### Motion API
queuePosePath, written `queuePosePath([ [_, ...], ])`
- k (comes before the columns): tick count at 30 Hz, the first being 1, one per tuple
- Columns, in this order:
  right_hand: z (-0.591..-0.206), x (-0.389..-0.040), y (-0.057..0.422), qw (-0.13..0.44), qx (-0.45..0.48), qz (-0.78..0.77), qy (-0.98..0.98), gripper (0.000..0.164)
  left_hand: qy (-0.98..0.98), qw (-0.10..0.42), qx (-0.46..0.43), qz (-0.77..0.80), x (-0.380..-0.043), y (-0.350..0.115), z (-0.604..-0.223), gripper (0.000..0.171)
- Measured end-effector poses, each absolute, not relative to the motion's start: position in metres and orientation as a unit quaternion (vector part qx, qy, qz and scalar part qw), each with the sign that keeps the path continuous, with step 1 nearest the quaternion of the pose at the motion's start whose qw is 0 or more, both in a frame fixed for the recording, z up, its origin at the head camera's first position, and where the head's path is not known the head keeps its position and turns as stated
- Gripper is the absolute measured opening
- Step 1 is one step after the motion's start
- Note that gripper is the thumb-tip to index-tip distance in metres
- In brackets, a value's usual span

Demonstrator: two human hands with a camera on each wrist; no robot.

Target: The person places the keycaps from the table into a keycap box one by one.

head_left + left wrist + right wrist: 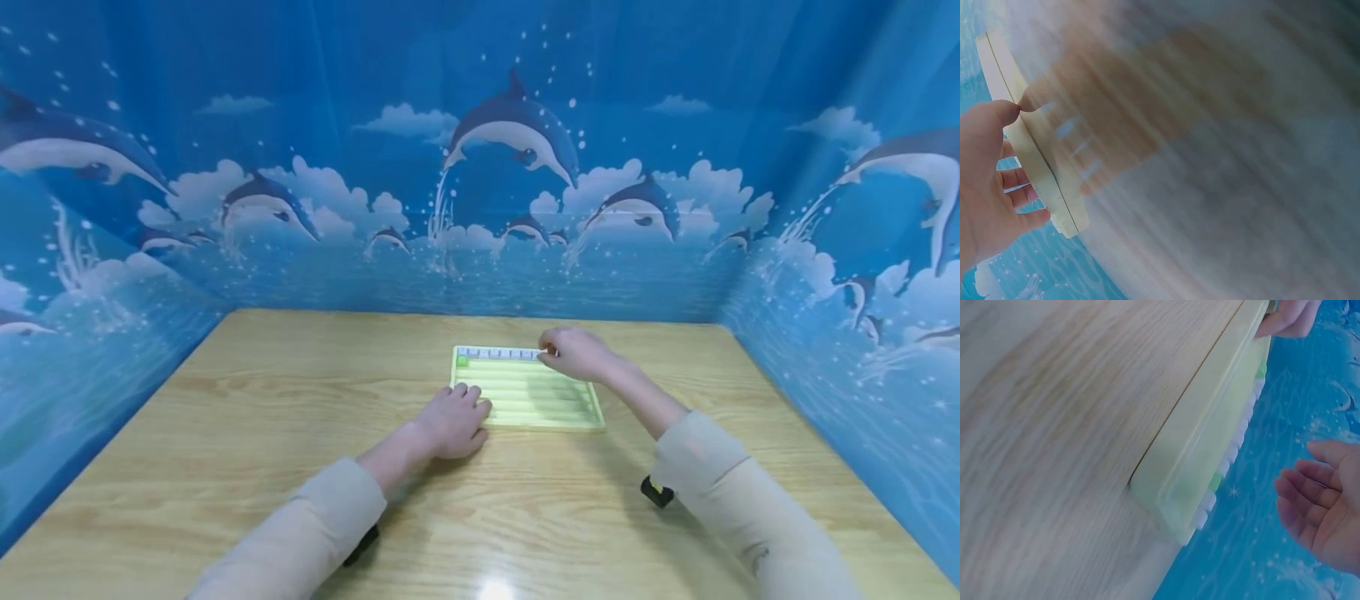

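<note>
A pale yellow-green tray (536, 396) with ridged rows lies flat on the table. Small whitish tiles (501, 353) line its far row, and a green tile (462, 362) sits just below the left end. My left hand (453, 421) holds the tray's near left corner; in the left wrist view its thumb presses the tray's side wall (1041, 162) with the fingers across the rim. Over the far right corner hovers my right hand (581, 354), hiding the end of the row. In the right wrist view that hand (1325, 500) has loosely bent fingers, with nothing visible between them.
The wood-grain table (300, 367) stretches around the tray on all sides. A blue curtain (480, 275) printed with dolphins and clouds encloses the back and both sides. A dark wrist device (657, 492) hangs under the right sleeve.
</note>
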State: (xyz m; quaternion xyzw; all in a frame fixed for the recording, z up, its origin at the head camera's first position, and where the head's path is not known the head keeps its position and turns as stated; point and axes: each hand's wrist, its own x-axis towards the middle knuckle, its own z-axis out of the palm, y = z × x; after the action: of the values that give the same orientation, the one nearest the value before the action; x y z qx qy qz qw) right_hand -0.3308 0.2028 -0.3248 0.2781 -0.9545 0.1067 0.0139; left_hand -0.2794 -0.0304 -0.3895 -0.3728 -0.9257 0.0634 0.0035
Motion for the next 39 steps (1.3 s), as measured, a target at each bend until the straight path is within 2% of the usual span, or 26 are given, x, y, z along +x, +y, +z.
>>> queuePosePath([
  [16,-0.324,-0.299,0.275,0.02,0.239,0.125,-0.963,0.015,-0.926,0.007,-0.371,0.064,-0.28,-0.032,-0.391,0.042],
  [26,-0.322,-0.275,0.31,0.001,0.219,0.105,-0.97,0.01,-0.926,0.009,-0.373,0.061,-0.28,-0.031,-0.387,0.042],
  [29,-0.323,-0.265,0.319,-0.031,0.221,0.092,-0.97,0.01,-0.926,0.006,-0.372,0.062,-0.28,-0.031,-0.386,0.042],
  [35,-0.326,-0.246,0.337,-0.151,0.206,0.084,-0.963,0.017,-0.928,-0.001,-0.368,0.056,-0.279,-0.031,-0.387,0.043],
  [39,-0.331,-0.238,0.343,-0.188,0.173,0.097,-0.962,0.022,-0.929,-0.003,-0.367,0.05,-0.279,-0.03,-0.388,0.044],
])
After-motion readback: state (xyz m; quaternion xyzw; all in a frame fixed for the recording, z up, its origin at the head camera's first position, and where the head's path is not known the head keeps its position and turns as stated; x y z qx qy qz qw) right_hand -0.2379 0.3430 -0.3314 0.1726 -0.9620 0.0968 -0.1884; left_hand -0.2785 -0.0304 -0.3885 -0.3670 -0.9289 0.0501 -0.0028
